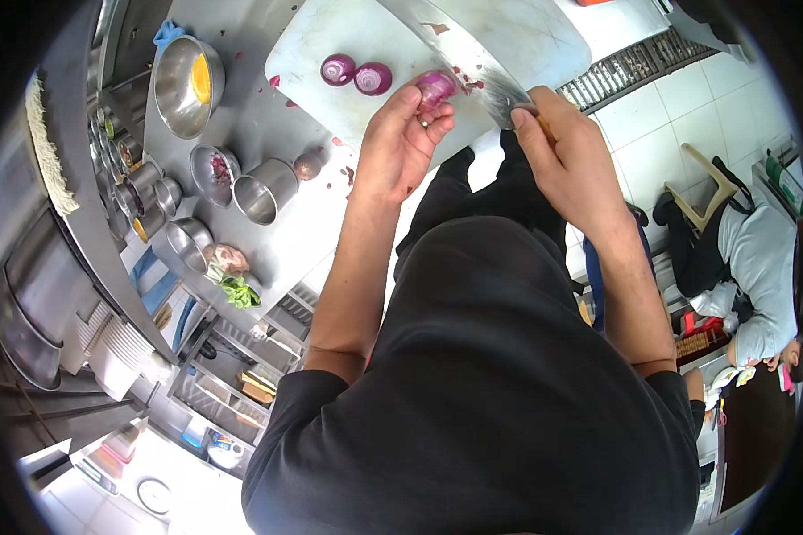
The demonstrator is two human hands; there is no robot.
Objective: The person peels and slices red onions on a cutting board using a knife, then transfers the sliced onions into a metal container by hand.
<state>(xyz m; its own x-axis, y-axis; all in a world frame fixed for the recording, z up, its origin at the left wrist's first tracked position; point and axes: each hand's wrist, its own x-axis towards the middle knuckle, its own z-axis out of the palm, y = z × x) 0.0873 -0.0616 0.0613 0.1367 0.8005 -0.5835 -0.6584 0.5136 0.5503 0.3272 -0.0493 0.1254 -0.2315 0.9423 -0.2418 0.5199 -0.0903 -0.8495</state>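
My left hand (401, 138) holds a peeled red onion (435, 90) between thumb and fingers, over the near edge of the white cutting board (317, 36). In my right hand (567, 156) is the handle of a large kitchen knife (473, 53), its broad blade slanting away across the board. Two red onion pieces, one (337, 69) beside the other (373, 78), rest on the board to the left of my left hand. Scraps of onion skin (468, 80) lie by the blade.
Left on the steel counter (250, 116) stand a large steel bowl (177, 98) with something yellow, a small bowl (210, 183) with reddish bits, a steel pot (263, 194) and a whole onion (308, 166). Leafy greens (239, 292) lie nearer. At right, another person (758, 250) bends over.
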